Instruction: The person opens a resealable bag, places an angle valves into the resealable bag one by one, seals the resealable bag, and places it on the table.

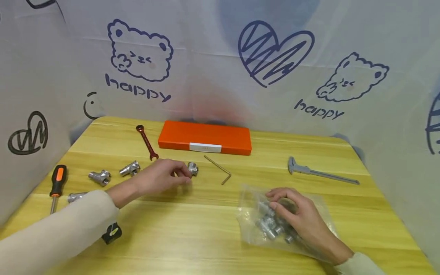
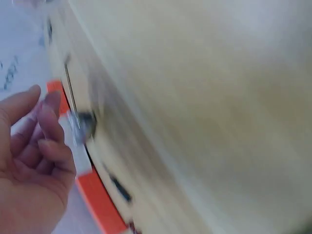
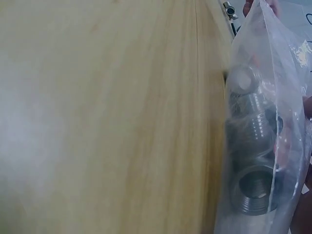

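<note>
My left hand (image 1: pixel 163 176) is held over the middle of the table, its fingers loosely bent with nothing between them. Just beyond its fingertips stands a metal pipe fitting (image 1: pixel 193 168), which shows blurred as a fitting (image 2: pixel 84 124) in the left wrist view. My right hand (image 1: pixel 302 217) grips a clear plastic bag (image 1: pixel 249 229), thumb and fingers at its upper part. Through the plastic show several threaded metal pipe fittings (image 1: pixel 269 225); one fitting's round threaded opening (image 3: pixel 254 190) faces the right wrist camera.
Tee fittings (image 1: pixel 100 177) lie left of my left forearm, beside a screwdriver (image 1: pixel 59 179). Further back are a red wrench (image 1: pixel 147 142), an orange case (image 1: pixel 206 133) and a hex key (image 1: pixel 218 167). A caliper (image 1: pixel 319 172) lies at right. A black object (image 1: pixel 112 233) sits below my left sleeve.
</note>
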{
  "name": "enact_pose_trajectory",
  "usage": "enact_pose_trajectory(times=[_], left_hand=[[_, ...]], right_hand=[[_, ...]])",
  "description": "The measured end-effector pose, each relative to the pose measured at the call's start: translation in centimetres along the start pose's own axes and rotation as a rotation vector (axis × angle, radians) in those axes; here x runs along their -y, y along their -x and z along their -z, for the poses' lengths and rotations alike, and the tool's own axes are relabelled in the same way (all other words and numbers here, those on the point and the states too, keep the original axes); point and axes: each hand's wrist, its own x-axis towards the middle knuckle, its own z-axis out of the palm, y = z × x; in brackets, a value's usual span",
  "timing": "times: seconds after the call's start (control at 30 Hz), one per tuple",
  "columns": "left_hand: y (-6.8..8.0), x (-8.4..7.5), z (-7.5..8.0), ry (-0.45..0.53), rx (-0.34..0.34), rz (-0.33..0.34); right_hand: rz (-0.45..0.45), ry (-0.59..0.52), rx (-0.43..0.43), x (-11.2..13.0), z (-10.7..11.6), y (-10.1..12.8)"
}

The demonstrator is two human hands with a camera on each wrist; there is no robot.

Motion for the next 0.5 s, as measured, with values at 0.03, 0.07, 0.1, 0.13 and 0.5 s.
enact_pose_trajectory(times=[0.03,0.07,0.1,0.13,0.5], left_hand=[[0.0,0.4,0.3,-0.018,-0.029,0.026],[0.0,0.6,0.6,-0.041,-0.055,0.046],[-0.1,0.8,0.7,-0.06,-0.075,0.065],[-0.2,0.9,0.7,-0.072,-0.087,0.085],[-1.8,0.4,-1.5,-0.156,-0.11,0.224]], right_hand=[[-0.002,-0.001,0.0,0.0,0.1,0.1],[-0.004,-0.001,0.0,-0.1,0.1,0.1],[-0.005,-0.002,0.001,-0.1,0.2,0.2],[-0.006,-0.003,0.002,-0.1,0.2,0.2],[0.003,0.018,-0.01,0.0,0.1,0.1]])
